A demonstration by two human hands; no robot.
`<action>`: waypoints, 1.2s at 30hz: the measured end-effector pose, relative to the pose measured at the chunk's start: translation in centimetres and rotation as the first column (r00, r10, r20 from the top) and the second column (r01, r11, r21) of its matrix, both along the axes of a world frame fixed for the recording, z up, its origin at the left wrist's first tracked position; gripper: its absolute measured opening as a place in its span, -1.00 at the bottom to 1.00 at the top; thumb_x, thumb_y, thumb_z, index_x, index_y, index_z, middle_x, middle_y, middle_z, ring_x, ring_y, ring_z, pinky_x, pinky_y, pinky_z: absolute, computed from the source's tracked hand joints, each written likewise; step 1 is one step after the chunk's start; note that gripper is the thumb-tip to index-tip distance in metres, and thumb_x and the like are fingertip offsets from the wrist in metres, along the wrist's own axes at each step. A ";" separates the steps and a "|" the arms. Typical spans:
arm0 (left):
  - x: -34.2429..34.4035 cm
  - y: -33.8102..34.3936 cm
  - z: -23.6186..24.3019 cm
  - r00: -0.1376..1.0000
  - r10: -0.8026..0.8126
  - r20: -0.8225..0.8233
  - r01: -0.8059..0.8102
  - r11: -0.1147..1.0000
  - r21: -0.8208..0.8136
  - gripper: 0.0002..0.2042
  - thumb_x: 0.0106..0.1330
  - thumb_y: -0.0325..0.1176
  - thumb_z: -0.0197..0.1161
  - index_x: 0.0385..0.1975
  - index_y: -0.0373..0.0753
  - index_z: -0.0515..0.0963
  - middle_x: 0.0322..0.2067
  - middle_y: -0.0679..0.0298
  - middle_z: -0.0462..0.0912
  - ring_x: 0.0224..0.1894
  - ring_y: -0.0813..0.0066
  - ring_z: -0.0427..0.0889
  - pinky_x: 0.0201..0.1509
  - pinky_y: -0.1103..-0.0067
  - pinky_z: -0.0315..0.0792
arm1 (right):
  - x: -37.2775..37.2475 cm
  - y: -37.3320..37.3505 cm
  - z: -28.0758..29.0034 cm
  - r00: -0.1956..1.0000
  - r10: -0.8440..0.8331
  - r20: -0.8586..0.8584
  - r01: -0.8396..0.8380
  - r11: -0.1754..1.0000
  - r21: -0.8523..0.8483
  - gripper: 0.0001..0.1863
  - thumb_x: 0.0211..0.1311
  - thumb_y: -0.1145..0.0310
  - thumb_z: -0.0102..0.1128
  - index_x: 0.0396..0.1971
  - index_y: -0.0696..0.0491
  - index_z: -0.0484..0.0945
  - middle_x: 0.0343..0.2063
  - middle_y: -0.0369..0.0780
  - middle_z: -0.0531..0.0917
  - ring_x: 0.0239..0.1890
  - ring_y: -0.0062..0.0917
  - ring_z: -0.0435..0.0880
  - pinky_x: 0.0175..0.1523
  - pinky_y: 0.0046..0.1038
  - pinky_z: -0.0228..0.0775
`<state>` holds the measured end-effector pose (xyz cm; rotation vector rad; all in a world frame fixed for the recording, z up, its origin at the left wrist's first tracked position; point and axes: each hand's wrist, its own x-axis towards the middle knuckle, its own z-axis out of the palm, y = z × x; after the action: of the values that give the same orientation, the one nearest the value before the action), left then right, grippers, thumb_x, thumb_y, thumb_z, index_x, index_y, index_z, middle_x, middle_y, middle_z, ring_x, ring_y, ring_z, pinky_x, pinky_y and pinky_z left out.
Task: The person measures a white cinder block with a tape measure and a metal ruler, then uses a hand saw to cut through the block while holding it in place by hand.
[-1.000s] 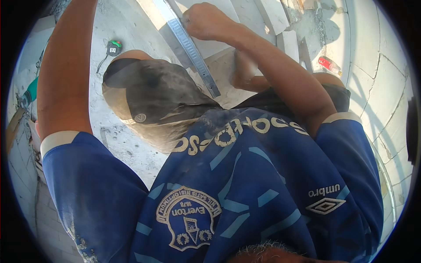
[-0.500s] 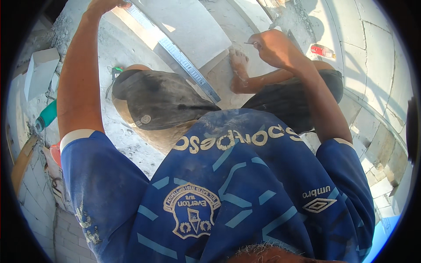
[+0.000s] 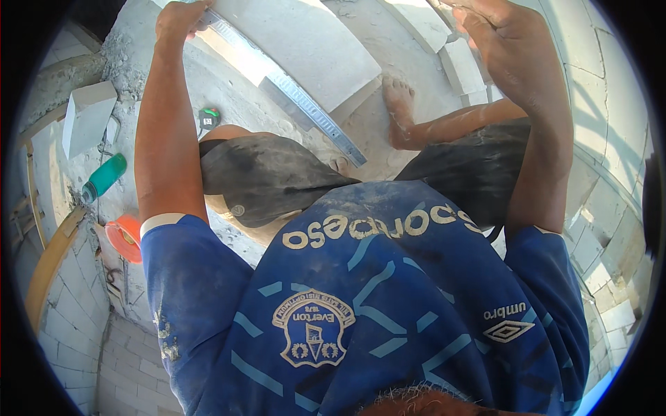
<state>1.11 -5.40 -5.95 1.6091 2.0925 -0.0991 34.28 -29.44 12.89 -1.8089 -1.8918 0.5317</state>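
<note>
My left hand [image 3: 182, 19] is at the upper left, its fingers closed at the far end of a long silvery metal ruler [image 3: 312, 109]. The ruler slants down to the right along the edge of a pale block [image 3: 316, 48], and its near end reaches between my legs. Up at the top right, my right hand [image 3: 505, 38] is raised with the fingers pinched together. Whatever lies between those fingertips is cut off by the upper edge and too small to make out.
A tape measure [image 3: 208, 118] lies beside my left knee. Further left are a green bottle [image 3: 105, 177], an orange-red ring-shaped roll [image 3: 123, 239] and a pale block [image 3: 90, 118]. My bare foot [image 3: 399, 104] rests on the dusty floor. Cut block pieces [image 3: 461, 66] lie below my right hand.
My right hand has moved up and right, away from the pale block; the thin stick that showed in its fingers is no longer visible. My left hand stays at the ruler's far end.
</note>
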 end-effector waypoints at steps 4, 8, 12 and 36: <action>-0.8 1.6 -1.6 1.000 -0.009 0.021 0.008 0.999 0.049 -0.55 0.26 0.04 0.37 -0.36 -0.36 0.67 -0.44 0.17 0.75 -0.49 0.46 0.71 -0.37 0.58 0.54 | 0.8 0.3 0.8 0.999 -0.033 0.022 0.035 0.995 -0.097 -0.76 0.24 0.60 0.07 -0.16 0.22 0.68 -0.42 -0.03 0.74 -0.52 -0.46 0.60 -0.35 -0.42 0.43; -3.7 3.5 -3.6 0.994 -0.002 0.112 -0.005 0.998 0.059 -0.55 0.14 0.01 0.48 -0.46 -0.37 0.67 -0.49 0.17 0.73 -0.57 0.51 0.70 -0.47 0.61 0.50 | 0.9 -0.3 1.9 0.997 -0.052 -0.064 0.042 0.989 -0.143 -0.75 0.24 0.60 0.09 -0.15 0.21 0.69 -0.43 -0.04 0.74 -0.51 -0.47 0.63 -0.36 -0.42 0.44; -6.9 4.6 -2.5 0.907 0.155 0.391 -0.205 0.975 0.090 -0.54 0.10 -0.09 0.54 -0.25 -0.43 0.67 -0.35 0.12 0.70 -0.44 0.39 0.73 -0.41 0.55 0.60 | 0.4 -0.7 1.5 0.994 -0.110 0.015 0.110 0.993 -0.043 -0.77 0.21 0.62 0.11 -0.18 0.22 0.69 -0.42 -0.08 0.75 -0.48 -0.47 0.66 -0.34 -0.46 0.44; -14.2 -5.5 18.7 0.079 -0.410 0.909 -0.801 0.516 0.302 -0.65 0.38 -0.16 0.37 -0.02 -0.28 0.56 -0.33 0.28 0.50 -0.26 0.36 0.51 -0.16 0.44 0.42 | 1.0 2.9 -0.5 0.980 0.037 -0.195 -0.060 0.992 -0.114 -0.87 0.42 0.50 0.11 -0.10 0.15 0.50 -0.26 0.04 0.67 -0.17 0.02 0.66 -0.04 -0.21 0.47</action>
<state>-13.12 -10.92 12.77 0.8787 1.0063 1.9490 35.31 -26.51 12.42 -1.7192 -1.8095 0.8224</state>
